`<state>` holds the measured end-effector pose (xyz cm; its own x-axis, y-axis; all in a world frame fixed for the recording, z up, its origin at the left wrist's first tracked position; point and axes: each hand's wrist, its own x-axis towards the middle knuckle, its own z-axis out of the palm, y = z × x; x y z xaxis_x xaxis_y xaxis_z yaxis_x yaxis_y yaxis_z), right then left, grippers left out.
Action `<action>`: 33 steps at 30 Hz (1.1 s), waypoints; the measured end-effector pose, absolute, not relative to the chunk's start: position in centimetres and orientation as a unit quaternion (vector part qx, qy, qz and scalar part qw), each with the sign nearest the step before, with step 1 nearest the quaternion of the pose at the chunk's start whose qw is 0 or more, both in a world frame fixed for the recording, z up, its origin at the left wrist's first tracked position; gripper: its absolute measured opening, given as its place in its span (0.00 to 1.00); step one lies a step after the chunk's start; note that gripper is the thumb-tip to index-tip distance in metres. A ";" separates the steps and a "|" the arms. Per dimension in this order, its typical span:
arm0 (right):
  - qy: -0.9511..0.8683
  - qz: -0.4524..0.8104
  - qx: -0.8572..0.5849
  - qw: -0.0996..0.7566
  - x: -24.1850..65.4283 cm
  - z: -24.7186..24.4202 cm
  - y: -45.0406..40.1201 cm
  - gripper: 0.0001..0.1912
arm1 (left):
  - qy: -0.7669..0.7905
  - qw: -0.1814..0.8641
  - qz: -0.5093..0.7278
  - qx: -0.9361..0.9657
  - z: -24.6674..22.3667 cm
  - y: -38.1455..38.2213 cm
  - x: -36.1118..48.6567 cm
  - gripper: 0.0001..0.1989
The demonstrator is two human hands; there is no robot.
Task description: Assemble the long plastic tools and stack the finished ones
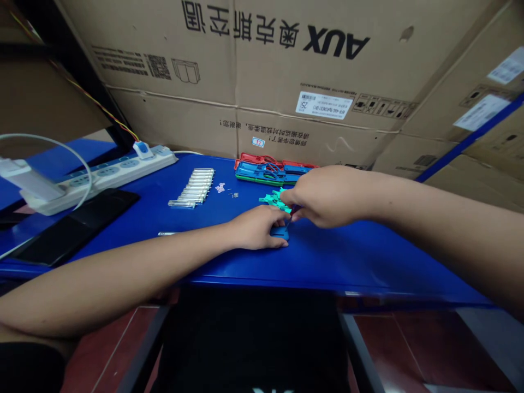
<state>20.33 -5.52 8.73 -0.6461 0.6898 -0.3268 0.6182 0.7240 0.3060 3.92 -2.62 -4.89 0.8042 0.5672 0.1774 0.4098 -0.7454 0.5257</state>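
Note:
My left hand (260, 226) is closed on a flat blue plastic piece (280, 233) with a dark slot, steadying it on the table. Above it, my right hand (323, 196) grips what looks like a small screwdriver (293, 210) with a dark red handle. Its thin shaft slants down to the blue piece beside my left fingers; the tip is hidden. Just behind both hands lies a pile of bright green plastic parts (275, 200). Farther back, long red, blue and green plastic pieces (266, 172) are stacked, partly covered by my right hand.
Several clear tubes (196, 186) lie in a row at left centre, with small pale parts (220, 188) beside them. Another tube (167, 233) lies near my left forearm. A black phone-like slab (77, 226) and a white power strip (108, 172) occupy the left. Cardboard (262, 71) stands behind.

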 end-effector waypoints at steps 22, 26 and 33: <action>0.814 -0.084 0.558 -0.138 38.8 -3.1 -8.3 0.17 | 0.323 0.217 -0.105 0.915 1.4 0.4 -3.6 0.30; 0.824 -0.051 0.550 -0.130 37.8 -3.1 -7.6 0.18 | 0.324 0.198 -0.111 0.918 0.5 0.3 -3.3 0.19; 0.935 -0.066 0.339 -0.075 25.7 0.3 -7.1 0.24 | 0.268 0.198 -0.031 0.942 0.4 -0.3 -2.6 0.08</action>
